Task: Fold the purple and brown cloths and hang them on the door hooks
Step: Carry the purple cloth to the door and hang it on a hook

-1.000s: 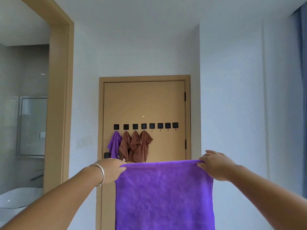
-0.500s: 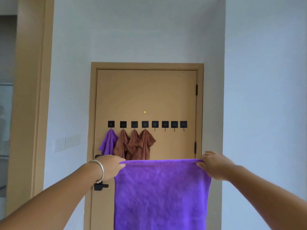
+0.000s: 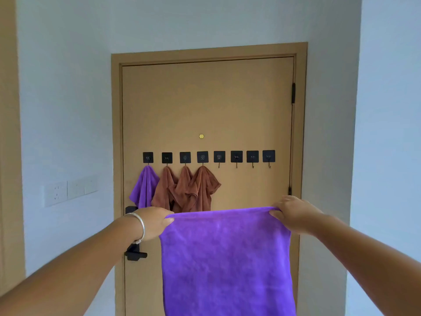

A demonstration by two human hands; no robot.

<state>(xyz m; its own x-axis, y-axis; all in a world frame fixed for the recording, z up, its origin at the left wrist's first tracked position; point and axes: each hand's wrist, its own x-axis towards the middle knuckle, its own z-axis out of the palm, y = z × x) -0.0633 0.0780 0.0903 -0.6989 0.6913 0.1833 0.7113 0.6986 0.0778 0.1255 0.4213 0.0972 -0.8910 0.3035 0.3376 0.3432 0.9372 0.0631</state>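
A purple cloth (image 3: 226, 263) hangs flat in front of me, stretched between both hands. My left hand (image 3: 155, 222) pinches its top left corner and my right hand (image 3: 293, 213) pinches its top right corner. Behind it is a tan door (image 3: 205, 106) with a row of several black hooks (image 3: 237, 156). The leftmost hook carries a small purple cloth (image 3: 144, 188). Three brown cloths (image 3: 189, 190) hang on the hooks beside it. The hooks on the right hang bare.
A black door handle (image 3: 135, 254) sticks out at the door's left edge, partly behind my left wrist. White wall switches (image 3: 68, 190) sit on the left wall. A tan doorway frame (image 3: 9, 156) stands at far left. A white wall corner juts out at right.
The door and hooks have grown larger in view and shifted right as I came closer. Both hands keep the same hold on the stretched purple cloth.
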